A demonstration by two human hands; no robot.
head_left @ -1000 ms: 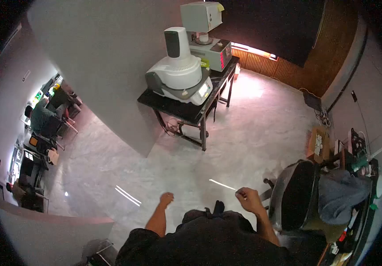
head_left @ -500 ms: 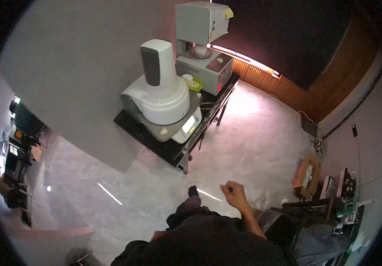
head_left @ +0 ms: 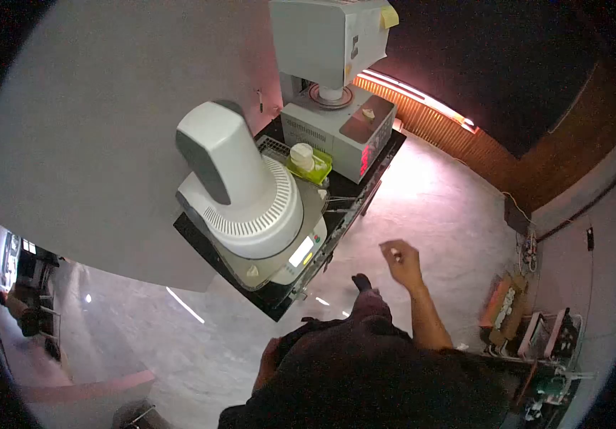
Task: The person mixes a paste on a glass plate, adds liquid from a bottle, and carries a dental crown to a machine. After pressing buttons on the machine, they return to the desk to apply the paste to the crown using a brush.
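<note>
My right hand (head_left: pixel 403 264) is held out in front of me with the fingers curled inward. A tiny pale spot shows at its fingertips, too small to name. At my left side only a part of my left hand (head_left: pixel 268 361) shows beside the dark clothing, and its fingers are hidden. Nearest ahead is a white furnace-like machine (head_left: pixel 261 218) with a vented round body and a lit display. Behind it stands a boxy grey machine (head_left: pixel 329 43) with a red readout. Between them, a green tray (head_left: pixel 320 174) holds a white lidded container (head_left: pixel 302 156).
Both machines stand on a black table (head_left: pixel 272 304) against a grey partition (head_left: pixel 107 143). Small cream pieces lie on the machines' flat surfaces. An open cardboard box (head_left: pixel 504 311) and a cluttered rack (head_left: pixel 551 357) are at the right. Pale floor (head_left: pixel 436 193) runs alongside the table.
I have come closer to the table, and both machines look larger. My right hand has moved up and slightly right in the view, still curled. One foot has swung forward.
</note>
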